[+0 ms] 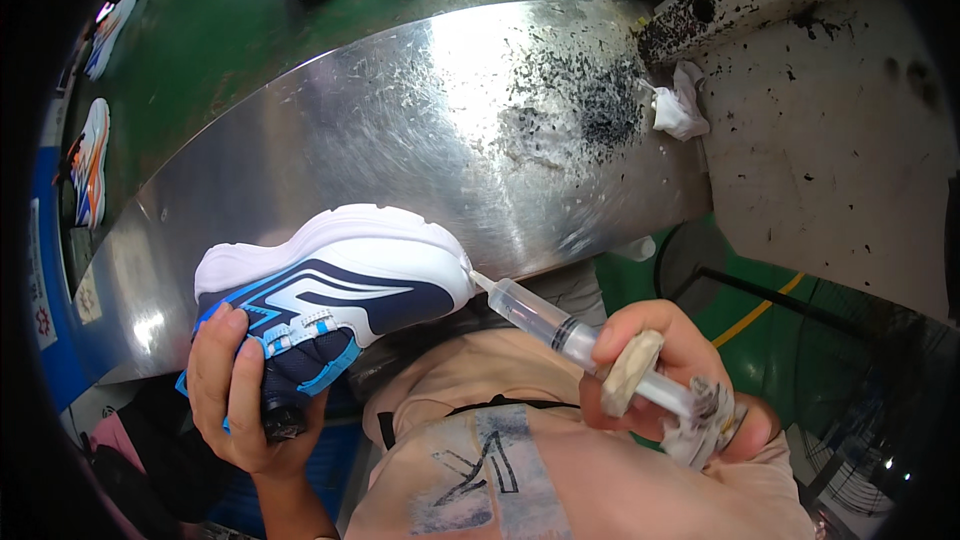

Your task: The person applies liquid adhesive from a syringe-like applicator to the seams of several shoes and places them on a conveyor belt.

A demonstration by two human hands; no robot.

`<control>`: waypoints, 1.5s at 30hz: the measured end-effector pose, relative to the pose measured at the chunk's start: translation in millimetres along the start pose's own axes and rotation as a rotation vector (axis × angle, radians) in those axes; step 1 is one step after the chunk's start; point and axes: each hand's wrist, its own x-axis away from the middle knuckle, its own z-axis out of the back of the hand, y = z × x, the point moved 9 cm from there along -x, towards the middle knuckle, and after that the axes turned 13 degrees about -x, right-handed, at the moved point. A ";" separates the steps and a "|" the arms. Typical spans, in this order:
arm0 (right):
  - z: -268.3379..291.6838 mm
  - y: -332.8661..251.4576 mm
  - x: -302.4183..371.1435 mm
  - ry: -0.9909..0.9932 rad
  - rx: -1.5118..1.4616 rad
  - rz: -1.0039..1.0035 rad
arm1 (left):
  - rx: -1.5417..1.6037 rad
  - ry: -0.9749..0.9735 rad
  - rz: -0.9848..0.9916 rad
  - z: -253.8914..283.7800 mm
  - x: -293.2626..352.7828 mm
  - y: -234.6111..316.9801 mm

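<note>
The left hand (235, 395) is wrapped around the upper of a navy and white shoe (335, 285), sole turned up, at the near edge of the metal bench (400, 130), its palm hidden behind the shoe. The right hand (665, 375) is closed on a clear syringe (560, 325), its tip touching the heel of the sole. A crumpled white rag (680, 105) lies near the bench's far right corner among dark specks; its plunger end is caked and hard to make out.

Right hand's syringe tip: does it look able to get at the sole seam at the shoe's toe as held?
Probably yes. The left hand holds the shoe toe-out; the syringe in the right hand already has its tip at the white sole edge, nothing between.
</note>
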 end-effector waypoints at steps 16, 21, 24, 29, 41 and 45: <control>14.5 4.9 -25.8 -0.252 0.233 0.323 | 0.402 -0.493 0.156 -59.7 -80.6 -36.4; 9.9 6.5 -22.4 -0.289 0.354 0.316 | 0.558 -0.611 0.326 -75.7 -100.7 -48.7; 9.0 7.0 -20.7 -0.317 0.467 0.364 | 0.566 -0.657 0.296 -81.0 -108.9 -49.9; 11.7 9.8 -19.9 -0.324 0.546 0.381 | 0.582 -0.730 0.328 -88.8 -112.6 -55.2; 42.8 -67.3 -56.9 0.264 0.612 0.703 | 0.529 -0.217 0.708 -51.0 -67.3 -115.3; 17.2 -16.3 -103.9 0.072 0.592 0.537 | 0.725 -0.010 0.839 -64.1 -33.4 -95.4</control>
